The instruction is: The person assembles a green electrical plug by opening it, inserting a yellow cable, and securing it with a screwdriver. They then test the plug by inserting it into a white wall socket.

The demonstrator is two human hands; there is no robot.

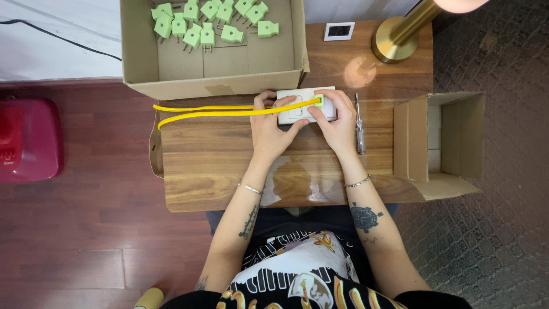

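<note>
A white wall-socket plate [303, 94] lies on the wooden table [217, 154]. My left hand [270, 127] holds its left side, fingers curled over the edge. My right hand [337, 123] rests on its right side, fingers by a green plug [318, 100] seated in the socket. A yellow cable [217, 111] runs in a doubled line from that plug leftward off the table edge.
A large open cardboard box [143, 51] at the back holds several green plugs [207, 23]. A screwdriver [359, 123] lies right of my hand. A smaller open box [440, 140] sits at the right edge. A brass lamp base [394, 40] and small white device [339, 31] stand behind. A red object [28, 137] sits on the floor.
</note>
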